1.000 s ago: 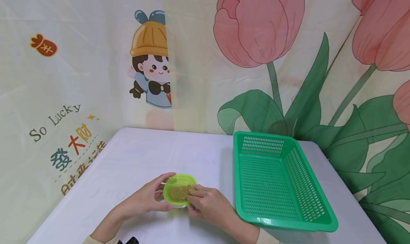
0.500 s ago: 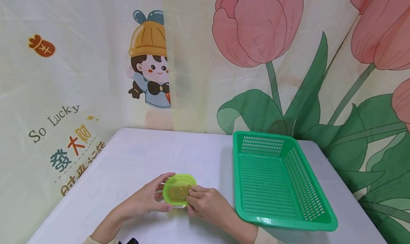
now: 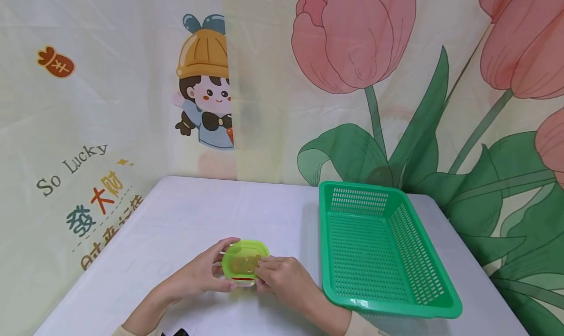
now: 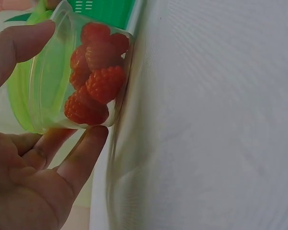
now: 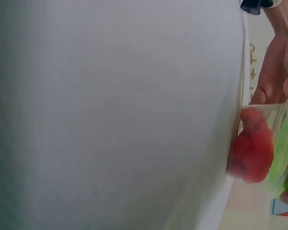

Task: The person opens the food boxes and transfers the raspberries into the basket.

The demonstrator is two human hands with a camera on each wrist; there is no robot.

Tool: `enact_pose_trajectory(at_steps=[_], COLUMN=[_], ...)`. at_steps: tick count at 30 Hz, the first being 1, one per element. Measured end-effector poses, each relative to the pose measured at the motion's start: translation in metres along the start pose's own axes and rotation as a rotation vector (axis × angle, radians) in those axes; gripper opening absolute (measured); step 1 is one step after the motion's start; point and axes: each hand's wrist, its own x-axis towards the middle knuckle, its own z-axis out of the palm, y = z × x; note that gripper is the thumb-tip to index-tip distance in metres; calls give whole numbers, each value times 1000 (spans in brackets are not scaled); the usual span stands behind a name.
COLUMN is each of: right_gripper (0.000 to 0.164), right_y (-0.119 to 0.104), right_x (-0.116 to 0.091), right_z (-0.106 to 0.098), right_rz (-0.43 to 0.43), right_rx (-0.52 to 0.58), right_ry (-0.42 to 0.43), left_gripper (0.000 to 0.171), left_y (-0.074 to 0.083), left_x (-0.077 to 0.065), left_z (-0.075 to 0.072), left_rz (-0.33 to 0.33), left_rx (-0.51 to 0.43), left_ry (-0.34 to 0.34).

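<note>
A small clear plastic box with a yellow-green lid stands on the white table near its front. Through its walls in the left wrist view show several red raspberries. My left hand holds the box from the left, thumb on the near side and fingers round the far side. At the right edge of the lid my right hand pinches the rim with its fingertips. Those fingers cover the lid's near right corner. In the right wrist view the raspberries appear again, while the right hand is mostly out of frame.
A green perforated plastic basket stands on the right of the white table, close beside my right forearm. Behind the table hangs a printed cloth with tulips and a cartoon figure. A small black object shows at the bottom edge.
A red strip of raspberries now shows below the lid's near edge, where there was none before. Both hands keep nearly the same places; the whole view shifts slightly.
</note>
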Motion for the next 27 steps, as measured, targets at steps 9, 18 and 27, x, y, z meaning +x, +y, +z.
enact_pose_trajectory(at_steps=[9, 18, 27], right_gripper=[19, 20, 19], right_y=[-5, -5, 1], right_x=[6, 5, 6], right_z=[-1, -4, 3], right_rz=[133, 422, 652], right_rx=[134, 253, 338], right_ry=[91, 224, 382], left_gripper=[98, 97, 100], left_y=[-2, 0, 1], left_x=[-3, -3, -2], left_z=[-1, -2, -7], left_rz=[-27, -11, 9], left_rx=[27, 115, 138], left_ry=[26, 57, 36])
